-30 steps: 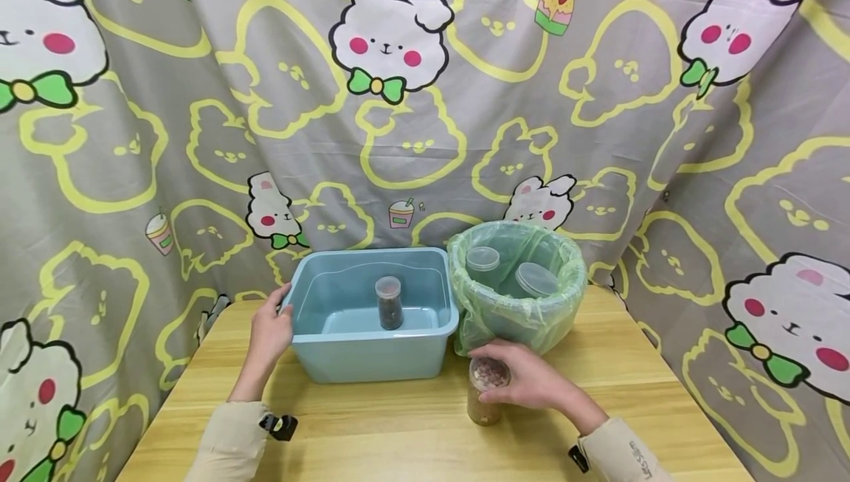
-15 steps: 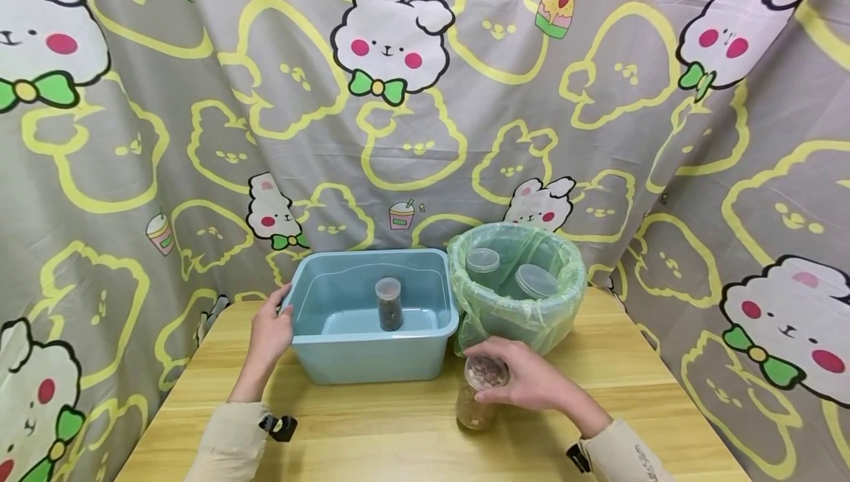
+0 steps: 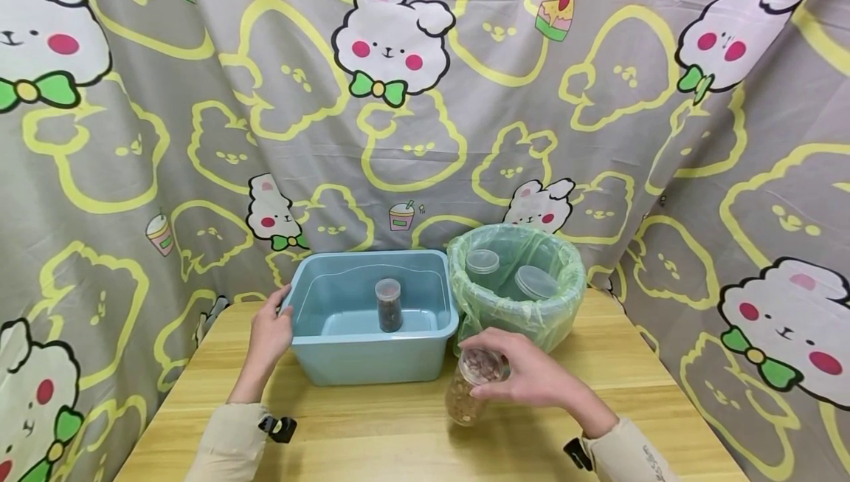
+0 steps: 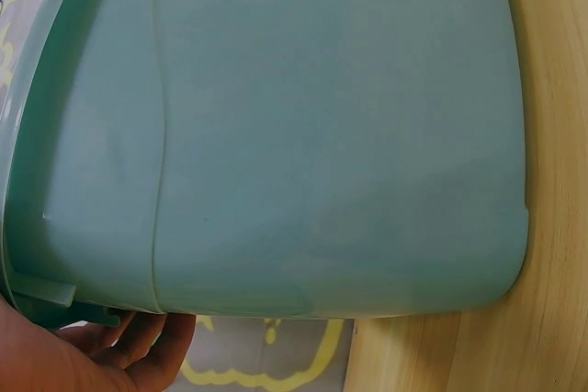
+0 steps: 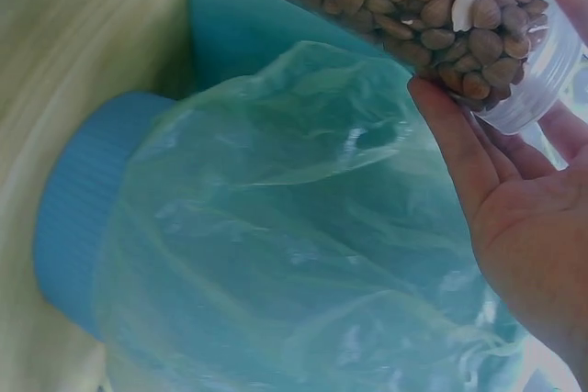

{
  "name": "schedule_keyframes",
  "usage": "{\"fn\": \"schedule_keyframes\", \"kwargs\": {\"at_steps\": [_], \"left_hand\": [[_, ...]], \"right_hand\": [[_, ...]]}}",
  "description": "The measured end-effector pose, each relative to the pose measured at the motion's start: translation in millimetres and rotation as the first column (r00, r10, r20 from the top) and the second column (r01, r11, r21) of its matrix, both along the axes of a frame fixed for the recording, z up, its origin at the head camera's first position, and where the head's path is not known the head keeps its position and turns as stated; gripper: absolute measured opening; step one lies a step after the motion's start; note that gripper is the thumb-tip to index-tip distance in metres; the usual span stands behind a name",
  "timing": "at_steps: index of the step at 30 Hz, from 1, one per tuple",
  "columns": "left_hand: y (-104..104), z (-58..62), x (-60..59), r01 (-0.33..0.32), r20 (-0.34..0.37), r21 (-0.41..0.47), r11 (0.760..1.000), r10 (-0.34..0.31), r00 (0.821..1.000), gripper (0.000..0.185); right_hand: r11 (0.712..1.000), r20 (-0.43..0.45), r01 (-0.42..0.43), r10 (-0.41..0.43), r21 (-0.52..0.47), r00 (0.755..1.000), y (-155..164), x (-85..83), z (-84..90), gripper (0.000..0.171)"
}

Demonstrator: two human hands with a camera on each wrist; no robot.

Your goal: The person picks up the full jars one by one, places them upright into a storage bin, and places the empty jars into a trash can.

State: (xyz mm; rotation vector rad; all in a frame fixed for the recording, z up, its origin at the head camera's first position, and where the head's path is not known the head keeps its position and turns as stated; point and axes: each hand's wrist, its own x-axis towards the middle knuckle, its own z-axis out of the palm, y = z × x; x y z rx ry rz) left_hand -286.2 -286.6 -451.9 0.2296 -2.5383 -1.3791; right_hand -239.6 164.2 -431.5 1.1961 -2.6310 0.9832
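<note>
In the head view my right hand (image 3: 524, 371) holds a clear jar (image 3: 468, 390) near its lid, thumb and fingers on either side. Brown, nut-like kernels (image 5: 441, 16) fill the jar, as the right wrist view shows. It leans, its base out to the left, close over the table. My left hand (image 3: 271, 327) grips the left rim of a blue plastic basin (image 3: 368, 360), fingers curled under the rim in the left wrist view. Inside the basin stands a smaller jar (image 3: 389, 308) with dark contents and a pale lid.
Right beside the basin is a round bin (image 3: 518, 312) lined with a thin green bag. Two lidded jars are in it, one upright (image 3: 482, 260) and one tilted (image 3: 536, 281). A wood-grain table (image 3: 372, 430) carries everything, and a patterned curtain (image 3: 425, 135) hangs behind.
My right hand has brought the jar of kernels slightly left and tipped it further, its base swinging left. The left hand and the basin have stayed in place.
</note>
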Motion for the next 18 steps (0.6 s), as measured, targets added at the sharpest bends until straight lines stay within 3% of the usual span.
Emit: {"fn": "schedule_keyframes", "kwargs": {"at_steps": [18], "left_hand": [[-1, -1.0, -0.4, 0.002, -0.003, 0.005, 1.0, -0.002, 1.0, 0.053]], "right_hand": [[0.998, -0.104, -0.059, 0.057, -0.024, 0.993, -11, 2.0, 52.9, 0.059]]}}
